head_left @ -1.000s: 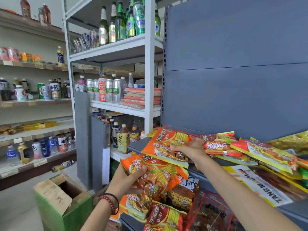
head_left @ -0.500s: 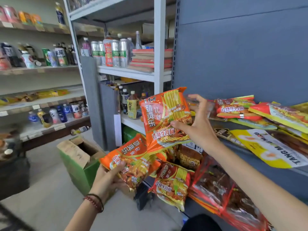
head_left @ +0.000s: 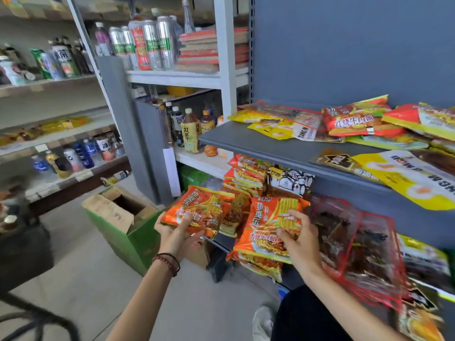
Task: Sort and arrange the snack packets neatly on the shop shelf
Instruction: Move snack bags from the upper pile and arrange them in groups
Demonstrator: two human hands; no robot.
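— Nearest?
— Left hand, bracelet at the wrist, thumb on top and fingers underneath an orange noodle packet, tilted, just off the lower shelf.
— Beside it?
— Right hand, fingers curled over the face of a second orange packet, upright against the lower shelf's goods.
— Behind those?
— Stack of orange packets; clear red packets to the right.
— Higher?
— Grey upper shelf, yellow packets and a red packet strewn loosely.
— Farther left?
— Green cardboard box on the floor, flaps open; drink bottles beyond.
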